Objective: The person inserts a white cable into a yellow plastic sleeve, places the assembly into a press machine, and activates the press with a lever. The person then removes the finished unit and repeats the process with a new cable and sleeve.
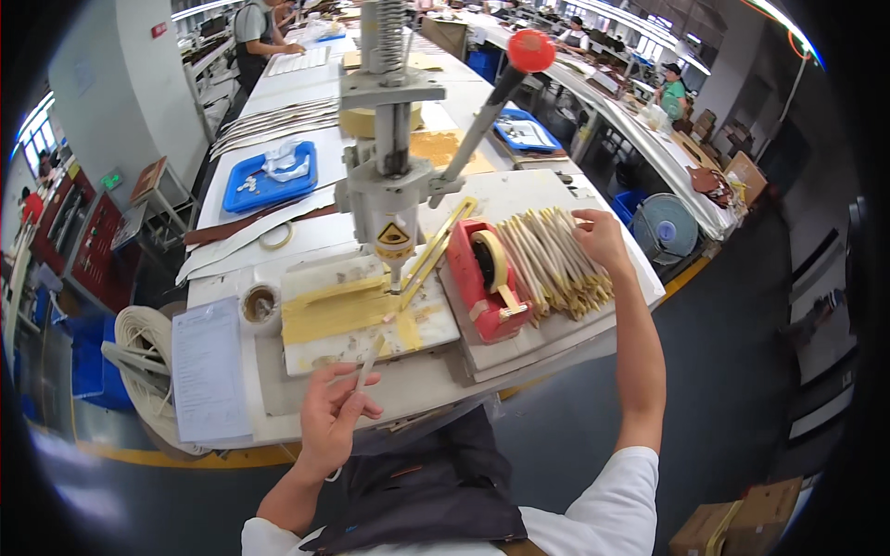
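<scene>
My left hand is in front of the press's base board, pinching a thin whitish strip that points up with a yellowish tip. My right hand is at the far right end of a pile of pale strips with yellowed ends. Its fingers are bent together at the strips; what lies between them is too small to make out. Left of the pile stands a red tape dispenser with a roll of tape. A hand press with a red-knobbed lever rises over the taped white board.
A paper sheet and a tape roll lie left of the board. Beside the table's left edge hangs a coil of pale cord. Blue trays sit farther back. A bin stands right of the table. Other people work at far tables.
</scene>
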### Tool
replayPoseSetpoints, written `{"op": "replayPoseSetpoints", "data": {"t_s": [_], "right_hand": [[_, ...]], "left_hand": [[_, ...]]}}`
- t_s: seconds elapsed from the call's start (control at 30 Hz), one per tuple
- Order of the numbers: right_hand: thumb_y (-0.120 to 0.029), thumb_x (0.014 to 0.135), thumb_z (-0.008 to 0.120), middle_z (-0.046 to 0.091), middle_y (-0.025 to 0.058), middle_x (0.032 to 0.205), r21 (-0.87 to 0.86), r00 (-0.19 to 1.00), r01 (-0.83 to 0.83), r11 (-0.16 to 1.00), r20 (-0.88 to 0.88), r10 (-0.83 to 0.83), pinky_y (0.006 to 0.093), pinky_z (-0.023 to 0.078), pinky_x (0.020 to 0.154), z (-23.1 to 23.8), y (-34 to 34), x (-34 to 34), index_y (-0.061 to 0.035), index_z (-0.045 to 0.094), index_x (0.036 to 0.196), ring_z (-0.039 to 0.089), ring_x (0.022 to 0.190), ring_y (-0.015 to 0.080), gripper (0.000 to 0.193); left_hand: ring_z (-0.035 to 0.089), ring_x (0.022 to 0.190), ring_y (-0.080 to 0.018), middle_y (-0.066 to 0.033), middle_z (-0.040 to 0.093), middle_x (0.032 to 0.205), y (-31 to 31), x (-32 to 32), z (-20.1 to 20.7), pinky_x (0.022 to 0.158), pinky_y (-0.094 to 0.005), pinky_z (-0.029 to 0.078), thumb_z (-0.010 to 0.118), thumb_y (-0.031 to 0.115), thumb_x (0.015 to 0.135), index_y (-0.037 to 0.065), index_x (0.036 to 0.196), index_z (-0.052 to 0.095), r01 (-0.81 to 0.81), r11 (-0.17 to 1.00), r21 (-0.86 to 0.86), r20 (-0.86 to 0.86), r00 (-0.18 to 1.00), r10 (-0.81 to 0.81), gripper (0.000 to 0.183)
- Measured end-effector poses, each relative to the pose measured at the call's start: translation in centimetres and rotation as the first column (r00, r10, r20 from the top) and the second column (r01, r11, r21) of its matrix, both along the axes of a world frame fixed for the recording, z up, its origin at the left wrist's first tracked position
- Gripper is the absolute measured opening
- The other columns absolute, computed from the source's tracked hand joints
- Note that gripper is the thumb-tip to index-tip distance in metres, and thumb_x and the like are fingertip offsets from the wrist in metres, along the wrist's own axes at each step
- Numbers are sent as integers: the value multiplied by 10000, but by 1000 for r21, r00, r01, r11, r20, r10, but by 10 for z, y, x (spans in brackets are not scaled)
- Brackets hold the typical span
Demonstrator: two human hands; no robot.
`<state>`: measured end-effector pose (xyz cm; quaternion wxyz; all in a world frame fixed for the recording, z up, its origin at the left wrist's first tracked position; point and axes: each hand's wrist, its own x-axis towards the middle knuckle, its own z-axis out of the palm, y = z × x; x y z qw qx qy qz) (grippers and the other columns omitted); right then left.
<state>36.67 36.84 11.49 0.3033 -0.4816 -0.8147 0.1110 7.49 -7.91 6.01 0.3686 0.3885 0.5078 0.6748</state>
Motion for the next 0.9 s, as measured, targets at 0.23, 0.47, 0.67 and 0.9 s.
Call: {"op": "replayPoseSetpoints", "data": {"t_s": [0.23,0.47,0.67,0.9], "right_hand": [[-9,923,694,715,35,870,-150,743,-517,843,-567,355,249,541,694,2,-170,-66,11,733,1112,673,765,90,193],[47,784,832,714,61,939,-501,505,-852,155,-705,497,248,547,753,-35,-266,-116,9,719,1021,680,864,102,265],[20,809,795,726,38,895,-435,426,-895,95,-776,465,258,546,785,-52,-242,-108,0,734,914,687,862,108,123],[-30,754,794,732,63,813,-273,504,-864,424,-456,734,322,552,773,-55,-246,-137,-37,750,860,701,817,202,115]], "left_hand": [[708,842,-207,-234,675,1216,-3,-4,-6,778,-342,601,521,-16,1033,1,1311,435,106,990,-96,133,987,-93,291],[666,825,-124,-116,721,1085,-21,1,-10,740,-274,562,555,93,1065,-8,1327,537,386,879,-280,229,916,-330,281],[647,742,-82,-41,740,883,-71,-46,-3,679,-233,540,573,166,1069,0,1200,719,436,702,-563,158,891,-426,257],[672,679,-254,-106,711,773,-90,-73,8,622,-336,513,700,132,949,7,983,763,-174,916,-361,-791,578,-202,144]]}}
